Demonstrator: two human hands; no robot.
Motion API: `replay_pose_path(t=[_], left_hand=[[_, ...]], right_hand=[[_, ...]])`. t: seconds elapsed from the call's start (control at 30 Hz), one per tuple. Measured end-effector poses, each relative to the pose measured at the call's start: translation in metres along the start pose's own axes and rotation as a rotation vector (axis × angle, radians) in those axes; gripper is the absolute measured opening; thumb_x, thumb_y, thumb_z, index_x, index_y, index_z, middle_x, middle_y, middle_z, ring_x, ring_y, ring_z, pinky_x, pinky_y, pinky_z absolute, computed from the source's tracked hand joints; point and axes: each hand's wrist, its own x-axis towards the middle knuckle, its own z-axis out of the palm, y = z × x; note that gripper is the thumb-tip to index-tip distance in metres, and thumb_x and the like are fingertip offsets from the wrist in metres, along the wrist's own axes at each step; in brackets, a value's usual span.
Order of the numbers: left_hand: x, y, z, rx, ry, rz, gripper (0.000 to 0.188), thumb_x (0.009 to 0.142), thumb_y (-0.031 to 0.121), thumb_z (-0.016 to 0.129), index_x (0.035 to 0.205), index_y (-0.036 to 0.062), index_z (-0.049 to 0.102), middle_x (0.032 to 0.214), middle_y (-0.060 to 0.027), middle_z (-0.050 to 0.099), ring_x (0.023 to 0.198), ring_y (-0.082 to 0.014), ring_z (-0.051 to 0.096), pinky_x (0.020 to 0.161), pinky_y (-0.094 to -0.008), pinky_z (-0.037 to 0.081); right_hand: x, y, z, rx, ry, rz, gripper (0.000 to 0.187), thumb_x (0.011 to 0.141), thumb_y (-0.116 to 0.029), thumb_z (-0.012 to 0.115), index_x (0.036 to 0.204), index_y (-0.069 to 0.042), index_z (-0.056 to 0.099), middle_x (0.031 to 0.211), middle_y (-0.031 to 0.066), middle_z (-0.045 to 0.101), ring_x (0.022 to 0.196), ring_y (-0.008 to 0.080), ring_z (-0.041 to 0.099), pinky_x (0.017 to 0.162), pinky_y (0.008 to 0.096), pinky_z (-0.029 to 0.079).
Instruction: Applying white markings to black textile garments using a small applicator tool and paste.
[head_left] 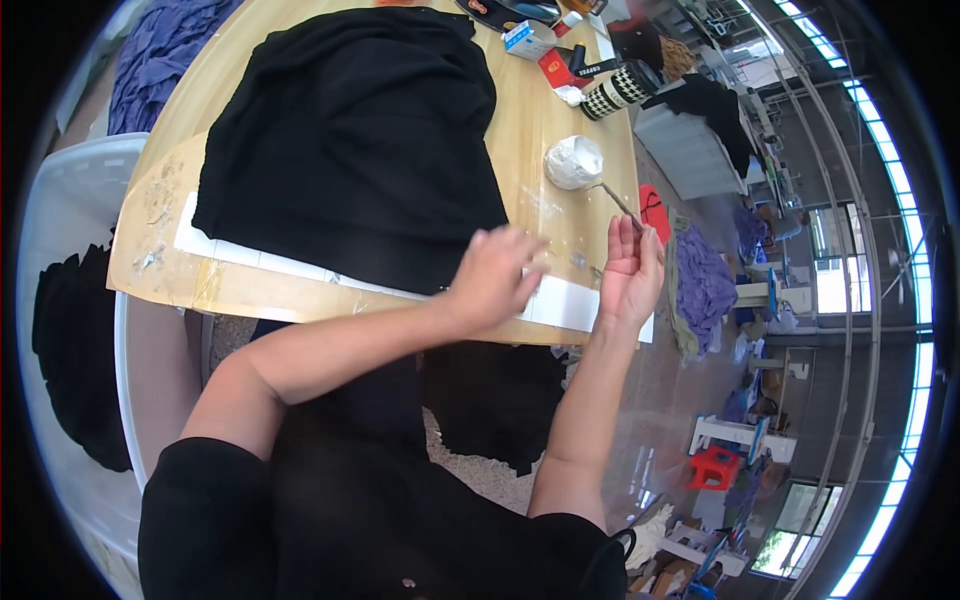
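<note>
A black garment [350, 150] with a gathered edge lies spread on the wooden table. Over its near right corner hovers my left hand [495, 272], blurred by motion; its fingers look apart, with nothing visible in them. My right hand [632, 270] is raised at the table's right edge, palm up, fingertips pinching a thin brown stick [615, 203]. The stick's far end reaches the base of a white, crumpled-looking cup [573, 162]; whether it touches the cup I cannot tell. A white strip [560, 303] runs along the table's near edge, partly under the garment.
Behind the cup stand a checkered tumbler [617, 92], a small white-and-blue box [529, 40] and a red packet [556, 68]. At the left is a white plastic bin [122, 400] with black cloth inside. Purple cloth [703, 285] lies right of the table, a red stool [713, 467] farther off.
</note>
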Motion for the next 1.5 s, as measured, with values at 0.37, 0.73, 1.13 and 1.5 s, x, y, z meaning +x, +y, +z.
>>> replay_pose_path(t=[0.37,0.73,1.13,1.5], left_hand=[[0.053,0.034,-0.028,-0.34,0.075,-0.213,0.011,0.078,0.009,0.07,0.083,-0.0016,0.068,0.071,-0.0077,0.054,0.06,-0.0145,0.052,0.056,-0.0274,0.042],[0.046,-0.028,-0.243,0.056,0.288,-0.303,0.017,0.076,0.016,0.073,0.077,0.0002,0.068,0.072,-0.0054,0.065,0.066,-0.0104,0.058,0.063,-0.0274,0.048],[0.107,-0.103,-0.532,-0.502,0.108,-0.454,0.026,0.087,0.028,0.064,0.106,0.0093,0.062,0.081,0.0064,0.058,0.074,-0.0031,0.051,0.07,-0.0229,0.042],[0.055,-0.202,-0.471,1.441,-0.312,-0.619,0.016,0.073,0.011,0.058,0.083,-0.0015,0.062,0.085,-0.0199,0.065,0.081,-0.0311,0.065,0.068,-0.0381,0.05]], right_hand=[[-0.064,-0.022,0.01,0.059,-0.092,0.054,0.011,0.093,-0.008,0.052,0.097,0.001,0.057,0.102,0.019,0.063,0.093,0.027,0.064,0.091,0.0429,0.052],[-0.054,-0.022,-0.049,0.105,-0.187,0.03,0.018,0.095,-0.008,0.047,0.102,0.004,0.058,0.103,0.0178,0.064,0.095,0.0249,0.063,0.093,0.039,0.051],[-0.07,0.005,-0.071,0.134,-0.044,0.147,0.018,0.094,-0.01,0.05,0.103,0.002,0.06,0.103,0.0149,0.065,0.097,0.0233,0.062,0.099,0.0398,0.046],[-0.086,0.007,-0.061,-0.227,0.182,-0.046,0.02,0.095,-0.015,0.052,0.106,0.001,0.056,0.077,0.0076,0.059,0.068,0.0143,0.059,0.071,0.0331,0.056]])
